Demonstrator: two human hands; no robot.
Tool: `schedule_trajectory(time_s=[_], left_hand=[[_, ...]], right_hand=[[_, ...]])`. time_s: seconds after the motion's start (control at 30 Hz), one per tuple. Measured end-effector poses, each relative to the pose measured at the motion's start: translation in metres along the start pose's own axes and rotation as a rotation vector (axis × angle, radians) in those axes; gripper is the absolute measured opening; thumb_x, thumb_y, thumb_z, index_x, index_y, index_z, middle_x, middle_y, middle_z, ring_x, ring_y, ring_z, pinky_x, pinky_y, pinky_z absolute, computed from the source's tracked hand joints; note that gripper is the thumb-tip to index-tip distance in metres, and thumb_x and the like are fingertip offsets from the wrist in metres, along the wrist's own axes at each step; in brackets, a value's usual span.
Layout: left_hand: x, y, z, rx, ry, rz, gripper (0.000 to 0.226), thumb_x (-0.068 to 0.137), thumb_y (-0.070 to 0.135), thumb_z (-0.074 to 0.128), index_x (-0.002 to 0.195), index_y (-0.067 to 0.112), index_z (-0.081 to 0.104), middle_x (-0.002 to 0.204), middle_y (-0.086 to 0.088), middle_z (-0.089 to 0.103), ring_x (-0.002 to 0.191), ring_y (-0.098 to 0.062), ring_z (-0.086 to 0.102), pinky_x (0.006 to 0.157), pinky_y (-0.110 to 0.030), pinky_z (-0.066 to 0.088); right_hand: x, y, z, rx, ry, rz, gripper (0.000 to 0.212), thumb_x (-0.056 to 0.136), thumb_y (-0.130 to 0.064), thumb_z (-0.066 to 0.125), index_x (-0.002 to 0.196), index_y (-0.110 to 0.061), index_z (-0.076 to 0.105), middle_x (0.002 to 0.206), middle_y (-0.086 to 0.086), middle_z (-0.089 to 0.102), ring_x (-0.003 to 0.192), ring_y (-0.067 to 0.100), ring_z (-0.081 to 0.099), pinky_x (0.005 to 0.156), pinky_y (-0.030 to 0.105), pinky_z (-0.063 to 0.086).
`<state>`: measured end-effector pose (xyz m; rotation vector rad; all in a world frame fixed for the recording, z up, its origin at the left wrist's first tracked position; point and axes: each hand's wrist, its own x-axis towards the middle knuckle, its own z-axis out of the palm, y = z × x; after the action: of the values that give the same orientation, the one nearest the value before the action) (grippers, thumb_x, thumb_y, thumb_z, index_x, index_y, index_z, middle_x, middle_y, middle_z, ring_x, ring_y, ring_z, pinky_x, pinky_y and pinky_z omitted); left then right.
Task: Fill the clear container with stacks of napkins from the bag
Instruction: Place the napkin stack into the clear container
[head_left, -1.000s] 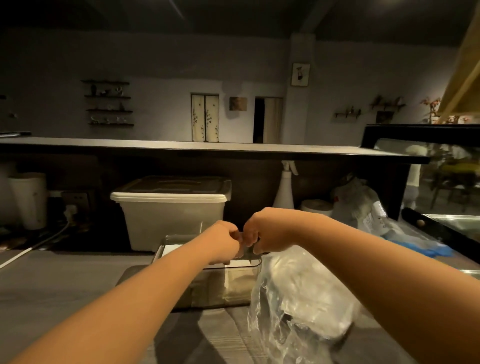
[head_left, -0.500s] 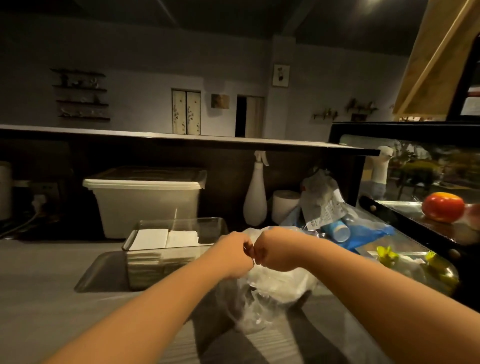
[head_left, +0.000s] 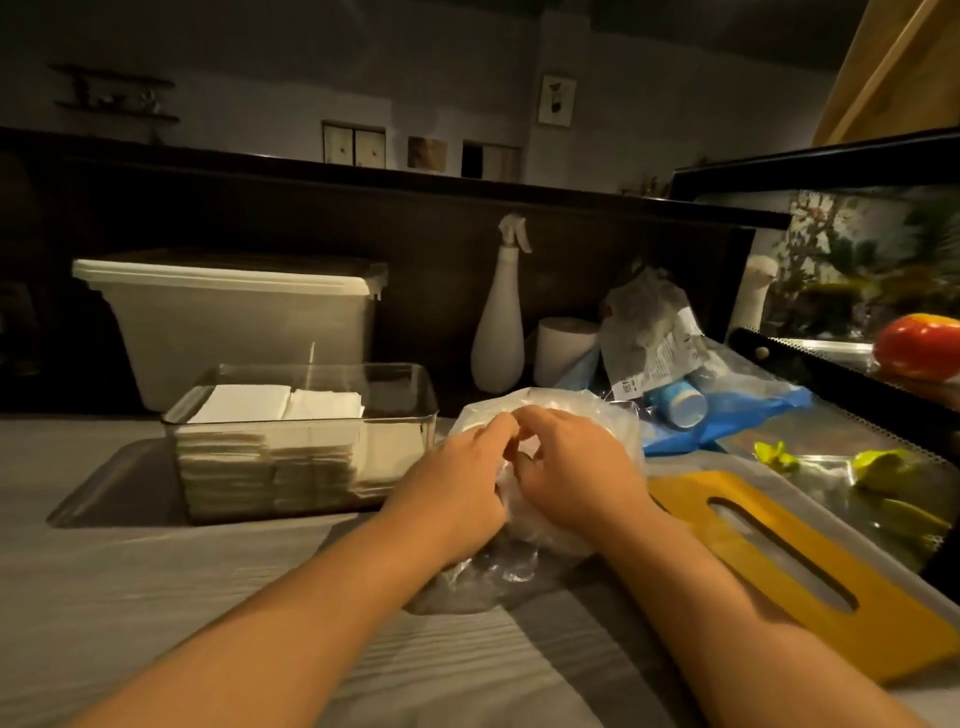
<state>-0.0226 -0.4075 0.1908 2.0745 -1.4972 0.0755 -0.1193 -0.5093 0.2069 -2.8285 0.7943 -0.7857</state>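
Observation:
The clear container (head_left: 405, 410) stands on the counter left of centre, with two stacks of white napkins (head_left: 270, 410) filling its left part and its right part bare. Just right of it lies the clear plastic bag (head_left: 608, 421) with white napkins inside. My left hand (head_left: 457, 483) and my right hand (head_left: 576, 467) are side by side on top of the bag, and the fingers of both pinch its plastic near the opening. The hands hide most of the bag's contents.
A large lidded white tub (head_left: 234, 317) stands behind the container. A white spray bottle (head_left: 498, 322), a paper roll (head_left: 563, 348) and blue packaging (head_left: 727, 410) crowd the back right. A yellow slotted lid (head_left: 789, 561) lies at right, beside a glass display case (head_left: 857, 364).
The view has tilted down and shifted. Both hands have dropped with the bag onto the counter and loosened from tight fists to fingers pinching the plastic.

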Motion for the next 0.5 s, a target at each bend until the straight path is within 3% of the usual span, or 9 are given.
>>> schedule_trajectory(time_s=[0.1,0.2,0.4,0.5], left_hand=[[0.000,0.000,0.003,0.129,-0.014,-0.006,0.061,0.093,0.019,0.060,0.141,0.037,0.026,0.131,0.004,0.055,0.104,-0.020,0.058,0.084,-0.035,0.055],[0.001,0.001,0.003,0.200,-0.010,0.010,0.057,0.094,0.027,0.059,0.138,0.037,0.025,0.137,0.003,0.050,0.113,-0.022,0.055,0.091,-0.039,0.053],[-0.008,-0.002,0.001,0.424,-0.095,0.009,0.074,0.087,0.039,0.063,0.147,0.033,0.020,0.149,-0.001,0.038,0.115,-0.025,0.054,0.090,-0.040,0.051],[-0.010,0.000,-0.002,0.425,-0.077,0.010,0.093,0.087,0.040,0.068,0.154,0.033,0.003,0.159,0.000,0.023,0.130,-0.028,0.047,0.098,-0.043,0.048]], right_hand=[[-0.002,-0.008,0.002,-0.095,0.001,-0.021,0.027,0.090,-0.035,0.062,0.117,-0.033,0.059,0.114,-0.008,0.065,0.101,0.016,0.062,0.094,0.038,0.048],[-0.006,-0.007,-0.005,-0.243,-0.023,0.066,0.029,0.091,-0.034,0.059,0.119,-0.030,0.061,0.114,-0.006,0.065,0.103,0.019,0.061,0.099,0.042,0.042],[-0.015,0.012,-0.026,-0.407,-0.069,0.245,0.035,0.092,-0.019,0.052,0.126,-0.022,0.060,0.123,0.002,0.062,0.119,0.026,0.048,0.100,0.044,0.040],[-0.018,0.009,-0.032,-0.369,0.002,0.158,0.039,0.089,-0.017,0.055,0.124,-0.030,0.064,0.117,-0.002,0.067,0.114,0.021,0.048,0.096,0.036,0.038]])
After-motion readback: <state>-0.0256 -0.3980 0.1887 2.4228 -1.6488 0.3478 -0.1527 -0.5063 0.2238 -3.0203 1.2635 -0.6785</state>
